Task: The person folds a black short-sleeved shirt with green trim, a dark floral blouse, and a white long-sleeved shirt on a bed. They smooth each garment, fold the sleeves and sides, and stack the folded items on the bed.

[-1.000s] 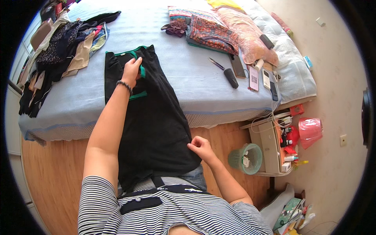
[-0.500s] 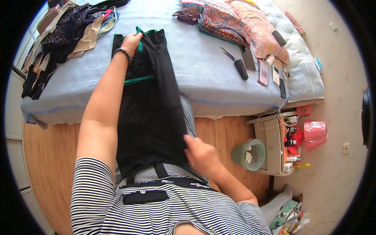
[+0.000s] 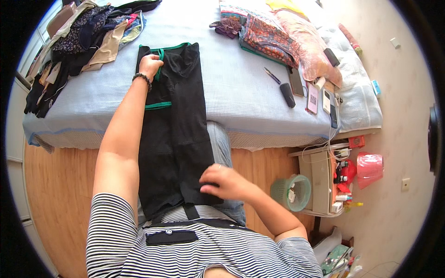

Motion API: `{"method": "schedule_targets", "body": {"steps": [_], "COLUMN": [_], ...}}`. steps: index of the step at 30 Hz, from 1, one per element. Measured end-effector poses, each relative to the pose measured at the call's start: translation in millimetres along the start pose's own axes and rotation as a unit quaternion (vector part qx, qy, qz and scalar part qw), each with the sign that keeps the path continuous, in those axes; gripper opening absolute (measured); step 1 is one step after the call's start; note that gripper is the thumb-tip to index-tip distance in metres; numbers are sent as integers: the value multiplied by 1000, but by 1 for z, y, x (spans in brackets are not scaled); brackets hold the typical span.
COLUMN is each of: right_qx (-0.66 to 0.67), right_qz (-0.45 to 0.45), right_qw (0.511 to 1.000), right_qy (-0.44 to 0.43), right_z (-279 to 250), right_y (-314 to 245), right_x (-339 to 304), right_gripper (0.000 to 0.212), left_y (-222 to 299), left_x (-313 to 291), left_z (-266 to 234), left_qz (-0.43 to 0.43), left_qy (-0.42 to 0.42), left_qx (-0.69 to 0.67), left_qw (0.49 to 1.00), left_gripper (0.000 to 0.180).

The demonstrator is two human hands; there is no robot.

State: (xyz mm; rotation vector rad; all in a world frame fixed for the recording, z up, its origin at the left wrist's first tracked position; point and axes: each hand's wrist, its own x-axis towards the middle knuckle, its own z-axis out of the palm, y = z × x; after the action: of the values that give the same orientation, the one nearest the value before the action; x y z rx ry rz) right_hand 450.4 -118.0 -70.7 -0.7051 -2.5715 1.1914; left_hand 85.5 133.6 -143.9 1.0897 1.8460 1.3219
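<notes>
A pair of black trousers [image 3: 178, 134] with green trim runs from the bed's edge down over my lap. Its waist end, with a green cord, lies on the bed. My left hand [image 3: 150, 67] is closed on the cloth and green cord near that waist end. A second green-edged strip crosses the cloth just below this hand. Toward the leg end, my right hand [image 3: 228, 183] hovers at the right edge of the trousers. Its fingers are bent but apart from the thumb, with nothing seen between them.
A heap of clothes [image 3: 79, 46] covers the bed's far left. Folded patterned cloth [image 3: 269, 41] and a pink pillow [image 3: 311, 55] lie far right, near phones [image 3: 312, 101] and a pen [image 3: 272, 75]. Right of my legs stand a green bin [image 3: 303, 192] and a small cabinet [image 3: 313, 180].
My right hand has moved left, over the trousers' leg end. My left hand has come slightly nearer, and the cloth now lies flatter and wider.
</notes>
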Motion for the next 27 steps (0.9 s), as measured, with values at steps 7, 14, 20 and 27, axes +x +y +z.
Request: {"method": "schedule_targets", "body": {"steps": [7, 14, 20, 27], "right_qx": [385, 683, 513, -53], "right_qz": [101, 146, 245, 300], "right_qw": [901, 688, 804, 917], "right_qy": [170, 197, 173, 257], "right_z": [-72, -106, -127, -125], "right_y": [65, 171, 172, 133], "right_x": [160, 276, 298, 332], "right_gripper": [38, 88, 85, 54], "left_y": [-13, 36, 36, 32], "left_x": [-9, -74, -121, -127], "left_z": [-3, -3, -11, -5], "left_qz": [15, 389, 478, 391], "left_qy": [-70, 18, -108, -40], "left_qx": [-150, 45, 221, 220], "left_qw": [986, 920, 843, 893], "left_gripper": [27, 13, 17, 20]}}
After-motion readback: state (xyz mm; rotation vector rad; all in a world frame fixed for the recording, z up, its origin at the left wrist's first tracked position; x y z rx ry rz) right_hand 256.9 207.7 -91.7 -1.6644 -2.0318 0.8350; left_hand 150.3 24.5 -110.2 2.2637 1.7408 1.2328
